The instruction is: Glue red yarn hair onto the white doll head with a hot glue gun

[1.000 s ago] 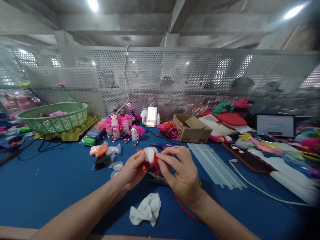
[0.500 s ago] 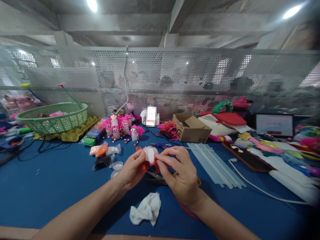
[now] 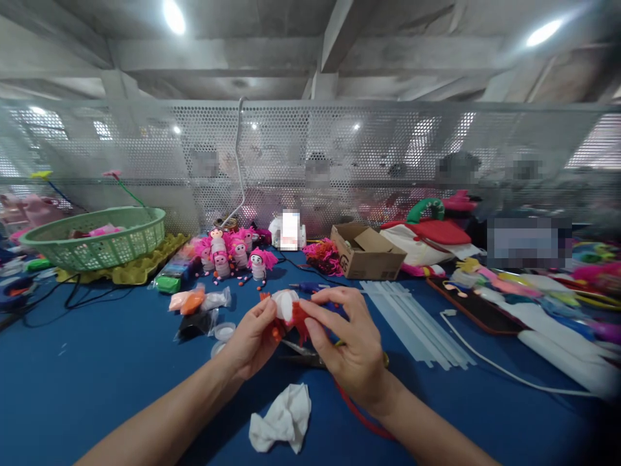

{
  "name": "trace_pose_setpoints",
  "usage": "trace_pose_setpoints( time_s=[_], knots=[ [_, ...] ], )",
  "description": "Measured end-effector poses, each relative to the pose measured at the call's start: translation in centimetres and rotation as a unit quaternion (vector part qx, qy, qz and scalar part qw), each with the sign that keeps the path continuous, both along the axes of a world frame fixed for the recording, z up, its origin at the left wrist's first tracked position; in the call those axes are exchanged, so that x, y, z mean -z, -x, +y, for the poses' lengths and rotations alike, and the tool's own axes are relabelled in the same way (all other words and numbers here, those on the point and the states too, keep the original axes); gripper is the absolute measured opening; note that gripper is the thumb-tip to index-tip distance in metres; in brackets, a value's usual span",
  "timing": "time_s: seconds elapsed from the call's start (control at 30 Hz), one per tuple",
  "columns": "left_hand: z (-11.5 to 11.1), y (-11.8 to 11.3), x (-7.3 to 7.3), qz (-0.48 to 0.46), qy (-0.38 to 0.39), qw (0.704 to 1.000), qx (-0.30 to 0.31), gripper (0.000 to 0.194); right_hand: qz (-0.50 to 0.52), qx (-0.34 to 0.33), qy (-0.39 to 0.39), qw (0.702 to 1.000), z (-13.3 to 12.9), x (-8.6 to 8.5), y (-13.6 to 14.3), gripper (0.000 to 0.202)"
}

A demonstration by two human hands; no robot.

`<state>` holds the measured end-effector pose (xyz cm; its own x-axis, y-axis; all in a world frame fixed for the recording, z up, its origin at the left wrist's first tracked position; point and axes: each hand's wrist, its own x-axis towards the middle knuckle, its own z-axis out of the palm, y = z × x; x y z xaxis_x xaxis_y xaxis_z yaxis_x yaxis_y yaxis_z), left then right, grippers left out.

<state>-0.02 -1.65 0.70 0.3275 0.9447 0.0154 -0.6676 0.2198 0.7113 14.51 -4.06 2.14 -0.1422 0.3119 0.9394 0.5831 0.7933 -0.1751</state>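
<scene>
Between my hands is a small doll (image 3: pixel 285 303) with a rounded white part and red-orange yarn strands. My left hand (image 3: pixel 253 342) is closed on its left side, thumb pressed near the white part. My right hand (image 3: pixel 350 349) is closed at its right side, with thumb and fingertips on the red-orange yarn (image 3: pixel 297 314). Fingers hide much of the doll. Scissors (image 3: pixel 305 360) lie on the table just under my hands. A crumpled white tissue (image 3: pixel 281 419) lies nearer to me. Behind my right hand rests a blue glue gun (image 3: pixel 315 287), partly covered.
Several pink-haired dolls (image 3: pixel 221 264) stand at the back. Left of them are a green basket (image 3: pixel 97 239) and bagged clay (image 3: pixel 187 299). A cardboard box (image 3: pixel 371 259), translucent glue sticks (image 3: pixel 402 323) and a white cable (image 3: pixel 490 366) lie to the right.
The doll has turned slightly in my hands, and more red-orange yarn now shows beside the white part at my right fingertips. The whole view has shifted a little.
</scene>
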Motion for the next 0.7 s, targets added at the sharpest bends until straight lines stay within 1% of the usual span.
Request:
trace_pose_setpoints(
  time_s=[0.1, 0.17, 0.23, 0.27, 0.3, 0.33, 0.4, 0.47, 0.57, 0.7],
  knots=[
    [0.3, 0.1, 0.2, 0.007, 0.005, 1.000, -0.007, 0.027, -0.021, 0.016, -0.012, 1.000, 0.1, -0.1, 0.0, 0.024],
    [0.6, 0.3, -0.1, 0.007, 0.011, 1.000, -0.021, 0.023, -0.013, 0.015, 0.000, 1.000, 0.6, -0.5, -0.6, 0.022],
    [1.0, 0.7, -0.6, 0.001, 0.035, 0.998, -0.055, 0.015, 0.038, 0.042, 0.034, 0.998, 1.6, -1.0, -2.1, 0.022],
    [1.2, 0.9, -1.0, -0.008, 0.050, 0.995, -0.082, 0.013, 0.075, 0.078, 0.064, 0.992, 2.3, -1.3, -3.1, 0.020],
    [1.3, 1.1, -1.4, -0.017, 0.067, 0.993, -0.100, 0.013, 0.098, 0.124, 0.119, 0.980, 3.1, -1.5, -4.2, 0.020],
    [1.4, 1.4, -1.8, -0.031, 0.079, 0.988, -0.127, 0.015, 0.103, 0.178, 0.199, 0.958, 4.0, -1.6, -5.3, 0.023],
    [1.6, 1.8, -2.5, -0.047, 0.094, 0.983, -0.152, 0.020, 0.083, 0.207, 0.265, 0.938, 5.9, -1.5, -7.3, 0.025],
    [1.6, 2.0, -3.0, -0.043, 0.110, 0.979, -0.163, 0.026, 0.046, 0.221, 0.313, 0.923, 7.7, -0.8, -8.6, 0.020],
    [1.6, 2.0, -3.1, -0.013, 0.127, 0.976, -0.174, 0.027, -0.029, 0.229, 0.387, 0.893, 9.6, 0.8, -8.9, 0.018],
    [1.9, 2.2, -2.9, -0.006, 0.115, 0.977, -0.179, 0.022, -0.112, 0.233, 0.472, 0.843, 10.6, 2.4, -7.5, 0.031]
  ],
)
